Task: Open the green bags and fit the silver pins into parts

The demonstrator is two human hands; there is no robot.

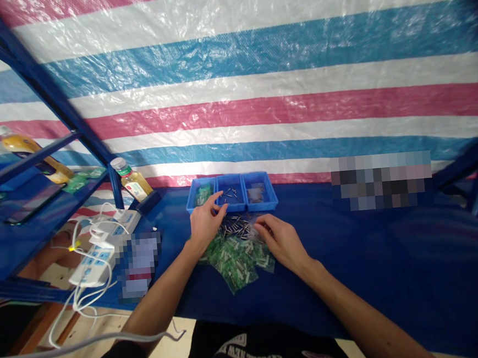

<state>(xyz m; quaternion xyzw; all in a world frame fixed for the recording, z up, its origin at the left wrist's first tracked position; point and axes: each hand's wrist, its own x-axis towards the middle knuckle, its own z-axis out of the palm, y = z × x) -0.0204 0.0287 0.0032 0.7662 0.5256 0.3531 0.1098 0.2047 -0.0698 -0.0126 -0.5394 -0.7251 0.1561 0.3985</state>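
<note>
Loose screws [235, 227], small and shiny, are lying in a low heap at the centre of the frame, on a blue table [354, 280]. Your left hand [203, 223] is hovering at the heap's upper left, thumb and index finger spreading apart with a gap between their tips, over the near left corner of the middle blue bin [236, 207]. From those two tips, the heap is lying just below and a little right.

Your right hand [284, 241] is resting at the heap's right end, its fingers curling close together beside some clear plastic [252, 232]; you cannot tell from this view whether they are pinching it. From them, the heap is lying directly left.

The heap is stretching crosswise between your hands, its screws pointing in mixed directions; your right fingertips are appearing slightly nearer. A few more screws [232, 194] are lying inside the middle bin, straight above the heap. Green plastic packets [235, 265] are spreading just below it, toward the bottom of the frame.
</note>
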